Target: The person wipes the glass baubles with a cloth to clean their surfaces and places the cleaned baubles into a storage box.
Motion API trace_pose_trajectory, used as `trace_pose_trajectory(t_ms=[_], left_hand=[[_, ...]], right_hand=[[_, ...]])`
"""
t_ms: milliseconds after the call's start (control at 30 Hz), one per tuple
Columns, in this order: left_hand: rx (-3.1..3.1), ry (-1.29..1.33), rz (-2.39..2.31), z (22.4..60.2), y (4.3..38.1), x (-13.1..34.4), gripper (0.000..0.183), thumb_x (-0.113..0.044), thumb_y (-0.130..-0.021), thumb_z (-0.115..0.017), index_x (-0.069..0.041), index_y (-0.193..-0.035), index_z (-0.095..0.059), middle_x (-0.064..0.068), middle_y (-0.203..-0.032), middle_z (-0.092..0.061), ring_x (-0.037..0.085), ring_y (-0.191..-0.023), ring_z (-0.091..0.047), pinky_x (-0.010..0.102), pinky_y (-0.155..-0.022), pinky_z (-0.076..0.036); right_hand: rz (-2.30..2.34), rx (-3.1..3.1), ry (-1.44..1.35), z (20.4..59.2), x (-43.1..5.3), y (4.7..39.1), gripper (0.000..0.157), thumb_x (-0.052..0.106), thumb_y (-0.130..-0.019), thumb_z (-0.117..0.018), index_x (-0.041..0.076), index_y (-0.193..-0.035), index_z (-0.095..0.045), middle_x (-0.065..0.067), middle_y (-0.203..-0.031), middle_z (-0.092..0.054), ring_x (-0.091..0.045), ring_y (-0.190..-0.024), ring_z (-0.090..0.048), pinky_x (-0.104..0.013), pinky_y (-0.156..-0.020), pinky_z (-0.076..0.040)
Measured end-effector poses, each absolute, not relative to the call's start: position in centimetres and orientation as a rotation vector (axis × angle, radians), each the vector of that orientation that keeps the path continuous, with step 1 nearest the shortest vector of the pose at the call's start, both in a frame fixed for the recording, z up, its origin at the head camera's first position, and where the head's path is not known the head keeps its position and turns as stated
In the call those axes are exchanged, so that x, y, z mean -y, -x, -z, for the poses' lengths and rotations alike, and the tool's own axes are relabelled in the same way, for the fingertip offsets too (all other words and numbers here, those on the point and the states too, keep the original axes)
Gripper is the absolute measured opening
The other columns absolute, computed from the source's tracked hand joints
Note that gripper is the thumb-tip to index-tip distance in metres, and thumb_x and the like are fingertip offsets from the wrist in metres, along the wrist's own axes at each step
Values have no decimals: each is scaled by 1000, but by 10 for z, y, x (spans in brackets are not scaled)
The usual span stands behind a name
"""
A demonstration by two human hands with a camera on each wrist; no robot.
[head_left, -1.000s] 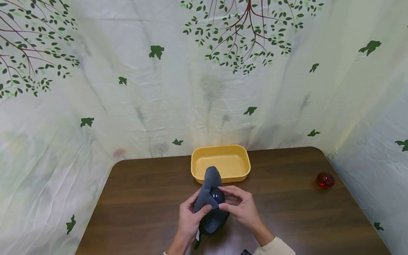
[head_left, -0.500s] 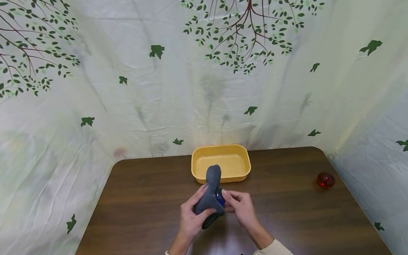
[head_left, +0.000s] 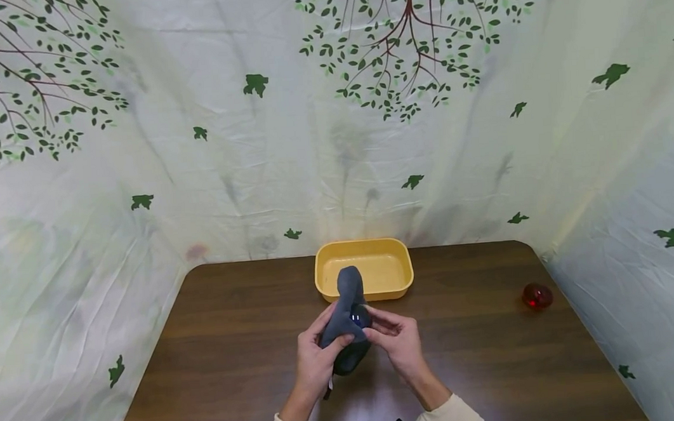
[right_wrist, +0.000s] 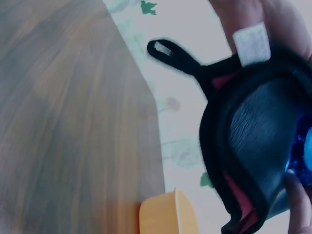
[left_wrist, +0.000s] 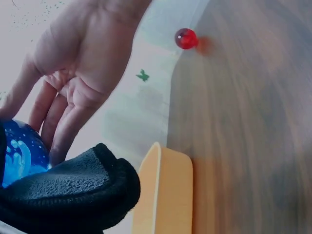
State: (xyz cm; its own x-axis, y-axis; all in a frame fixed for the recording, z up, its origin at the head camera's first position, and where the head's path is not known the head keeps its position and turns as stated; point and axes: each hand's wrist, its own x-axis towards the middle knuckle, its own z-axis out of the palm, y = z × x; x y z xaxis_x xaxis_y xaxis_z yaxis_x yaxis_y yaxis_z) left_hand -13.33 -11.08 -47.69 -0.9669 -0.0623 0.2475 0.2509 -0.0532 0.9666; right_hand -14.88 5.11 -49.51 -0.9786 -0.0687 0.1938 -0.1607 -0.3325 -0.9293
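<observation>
One blue ball (head_left: 360, 317) sits in the fold of a dark pad (head_left: 336, 328), held up above the table in front of me, partly hidden by the cloth. The fingers of my right hand (head_left: 400, 339) pinch the ball, thumb on one side and fingertips on the other; those of my left hand (head_left: 315, 356) grip the pad, thumb pressed on its grey face. Beyond my left grip hang a loop (right_wrist: 171, 54) and a white tag (right_wrist: 252, 45).

The step in hand, as I judge it, is managing the ball within that fold. The ball looks smooth and shiny, so I should press evenly from both sides — a lopsided squeeze could pop it out. My left fingers do best steadying the cloth without bunching it, and the loop is better clear of my grip.

Just past the pad, near the far edge of the table (head_left: 235, 343), stands a yellow basin (head_left: 383, 275). A red ball (head_left: 537, 296) rests well apart, toward the right edge — out of my way. Behind it all hangs a leaf-printed cloth (head_left: 335, 172).
</observation>
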Motion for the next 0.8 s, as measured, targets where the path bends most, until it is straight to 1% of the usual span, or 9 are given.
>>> trace_pose_trajectory(t_ms=[100,200,300,400,467,600,667,700,800], left_hand=[[1962,143,2227,472,131,109,53,6,-80,-73,10,-129,-54,27,-127,-57,8,-106,-62,21,-88,-50],[1916,89,2327,469,130,108,53,4,-83,-71,12,-131,-51,32,-125,-56,10,-100,-64,24,-84,-52],[1882,75,2401,467,130,107,54,3,-84,-71,12,-132,-49,33,-127,-54,11,-101,-64,26,-85,-53],[1872,94,2438,467,130,109,55,4,-83,-71,12,-133,-49,32,-128,-54,13,-103,-64,27,-86,-53],[1879,131,2428,468,130,110,56,6,-82,-71,12,-134,-49,31,-129,-54,12,-105,-63,26,-87,-52],[1940,260,2292,472,132,114,55,7,-80,-73,10,-131,-52,27,-132,-53,10,-112,-60,21,-91,-48],[1973,352,2191,474,133,116,54,7,-78,-73,9,-129,-55,25,-134,-53,10,-117,-57,20,-95,-45],[1989,387,2148,476,133,117,54,7,-77,-74,8,-128,-57,24,-134,-53,10,-120,-55,19,-97,-43],[2036,477,2013,479,135,121,53,6,-76,-76,6,-126,-59,22,-134,-54,12,-123,-52,19,-100,-39]], right_hand=[[-2432,1722,-474,497,-54,152,49,-13,-72,-76,-24,-115,-54,-8,-111,-69,-17,-99,-67,-30,-80,-54],[-2362,1687,-639,499,-57,155,52,-12,-69,-78,-22,-115,-56,-7,-116,-68,-18,-106,-65,-31,-86,-51],[-2327,1675,-728,500,-59,156,54,-6,-69,-82,-20,-116,-58,-7,-120,-67,-20,-111,-63,-32,-88,-51],[-2309,1681,-743,501,-59,156,53,-5,-70,-81,-19,-116,-58,-8,-120,-66,-20,-108,-64,-33,-87,-52],[-2325,1703,-688,500,-58,155,53,-7,-69,-81,-19,-116,-58,-8,-119,-67,-20,-104,-66,-33,-85,-53],[-2366,1812,-469,497,-54,151,49,-10,-71,-78,-18,-115,-59,-18,-114,-67,-18,-95,-69,-30,-78,-55],[-2422,1867,-356,493,-53,150,48,-9,-73,-77,-19,-116,-59,-24,-113,-65,-18,-93,-69,-30,-77,-56],[-2459,1881,-308,492,-53,150,46,-8,-75,-76,-18,-116,-59,-26,-111,-65,-18,-92,-69,-30,-76,-56],[-2624,1873,-201,488,-52,151,43,-5,-82,-72,-20,-119,-56,-21,-106,-69,-19,-89,-70,-33,-75,-57]])
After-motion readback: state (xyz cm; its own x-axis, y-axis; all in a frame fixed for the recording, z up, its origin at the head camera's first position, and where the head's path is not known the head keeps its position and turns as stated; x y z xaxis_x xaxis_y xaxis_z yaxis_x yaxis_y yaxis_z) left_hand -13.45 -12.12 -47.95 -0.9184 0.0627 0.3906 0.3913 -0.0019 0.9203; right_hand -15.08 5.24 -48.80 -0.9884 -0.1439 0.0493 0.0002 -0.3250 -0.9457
